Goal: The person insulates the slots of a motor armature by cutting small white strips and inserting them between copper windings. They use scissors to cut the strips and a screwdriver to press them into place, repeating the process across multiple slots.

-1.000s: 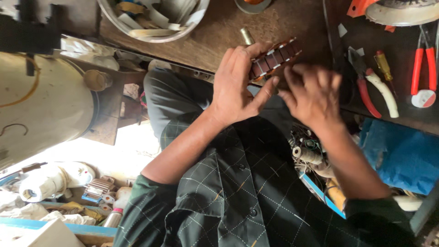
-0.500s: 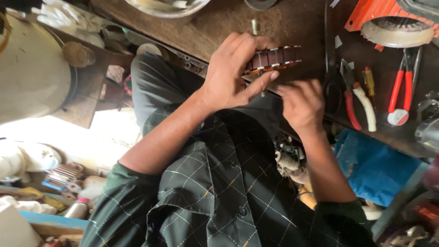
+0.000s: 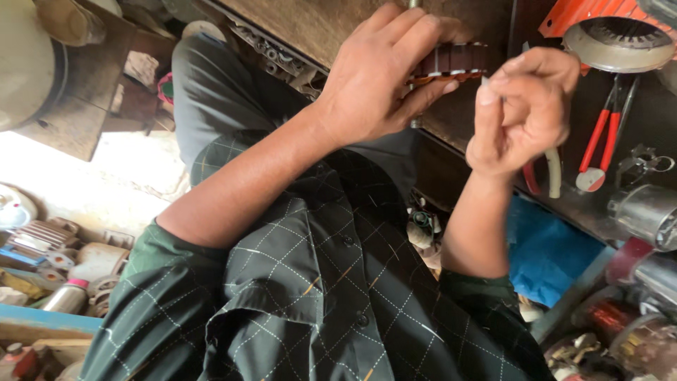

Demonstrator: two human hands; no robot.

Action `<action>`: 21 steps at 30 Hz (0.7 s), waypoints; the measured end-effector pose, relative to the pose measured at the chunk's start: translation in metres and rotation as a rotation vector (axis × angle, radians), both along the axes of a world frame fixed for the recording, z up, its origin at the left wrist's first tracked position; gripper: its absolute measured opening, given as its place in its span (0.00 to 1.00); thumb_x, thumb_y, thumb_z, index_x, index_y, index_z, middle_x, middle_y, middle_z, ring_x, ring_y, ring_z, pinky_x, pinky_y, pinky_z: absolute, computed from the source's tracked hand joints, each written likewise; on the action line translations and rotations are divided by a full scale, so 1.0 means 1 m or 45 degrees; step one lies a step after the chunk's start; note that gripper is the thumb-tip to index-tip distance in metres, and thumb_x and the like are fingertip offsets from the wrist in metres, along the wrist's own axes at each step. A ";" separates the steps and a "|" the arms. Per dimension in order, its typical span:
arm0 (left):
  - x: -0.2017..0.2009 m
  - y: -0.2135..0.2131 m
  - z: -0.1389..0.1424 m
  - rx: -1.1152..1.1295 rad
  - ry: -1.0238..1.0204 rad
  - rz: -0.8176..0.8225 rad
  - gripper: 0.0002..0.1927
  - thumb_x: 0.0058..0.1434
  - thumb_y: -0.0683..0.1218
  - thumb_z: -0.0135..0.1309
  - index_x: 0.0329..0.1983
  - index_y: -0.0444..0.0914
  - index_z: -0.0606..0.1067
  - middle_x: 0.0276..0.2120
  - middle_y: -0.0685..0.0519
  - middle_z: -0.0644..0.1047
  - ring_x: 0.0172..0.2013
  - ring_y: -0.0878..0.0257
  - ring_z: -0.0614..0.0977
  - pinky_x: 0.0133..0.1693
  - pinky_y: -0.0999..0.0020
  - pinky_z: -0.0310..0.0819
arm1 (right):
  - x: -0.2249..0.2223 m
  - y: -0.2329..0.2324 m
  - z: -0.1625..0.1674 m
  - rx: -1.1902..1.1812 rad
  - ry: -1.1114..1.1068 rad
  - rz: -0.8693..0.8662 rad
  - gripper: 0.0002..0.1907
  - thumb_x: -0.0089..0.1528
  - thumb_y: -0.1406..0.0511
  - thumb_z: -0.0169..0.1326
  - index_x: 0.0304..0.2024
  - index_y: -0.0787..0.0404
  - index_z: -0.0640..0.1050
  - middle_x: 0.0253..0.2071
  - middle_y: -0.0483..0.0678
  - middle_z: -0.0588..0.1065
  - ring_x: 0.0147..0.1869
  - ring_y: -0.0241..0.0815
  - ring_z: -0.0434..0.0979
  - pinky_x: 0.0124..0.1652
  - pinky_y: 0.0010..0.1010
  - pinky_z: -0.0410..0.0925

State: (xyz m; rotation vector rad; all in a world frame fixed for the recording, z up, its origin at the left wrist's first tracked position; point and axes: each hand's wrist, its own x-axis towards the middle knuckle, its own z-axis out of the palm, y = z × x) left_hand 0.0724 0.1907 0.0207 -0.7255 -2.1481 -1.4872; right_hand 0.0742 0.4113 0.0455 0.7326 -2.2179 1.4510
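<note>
Seen from above: dark green checked shirt (image 3: 310, 310) with thin pale lines, filling the lower centre of the frame, and grey trousers (image 3: 211, 99) above it at upper left. Across the top, a brown wooden workbench (image 3: 317, 28), scuffed and bare at upper centre. At far upper left, part of a large cream-coloured rounded metal housing (image 3: 25, 63). At lower right, a crumpled blue cloth (image 3: 550, 254) below the bench edge.

Upper centre: left hand (image 3: 381, 77), forearm rising from lower left, fingers wrapped over the top and thumb pressed underneath a small dark brown slotted cylindrical motor core (image 3: 451, 62) with pale stripes and copper showing at its lower edge — held firmly just above the bench surface, at the upper centre-right of the frame. Immediately to the right, right hand (image 3: 525, 109), fingers curled in, thumb and forefinger pinched narrowly together on something thin and pale, too small to tell; fingertips just beside the core's right end, contact unclear.

Upper right: round grey metal motor end cover (image 3: 620, 39) with a ribbed inner ring, lying on an orange plastic piece (image 3: 564, 14). Below it, red-handled pliers (image 3: 599, 141) lying on the dark bench — partly behind the right hand. At lower left, a clutter of small metal parts and a silver canister (image 3: 63, 296).
</note>
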 end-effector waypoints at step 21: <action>-0.009 -0.008 -0.009 0.018 -0.001 0.050 0.23 0.67 0.50 0.65 0.60 0.42 0.69 0.48 0.53 0.75 0.49 0.49 0.75 0.52 0.56 0.71 | -0.016 -0.003 -0.011 0.143 -0.079 0.015 0.04 0.68 0.72 0.60 0.44 0.67 0.77 0.48 0.52 0.71 0.41 0.37 0.71 0.39 0.22 0.65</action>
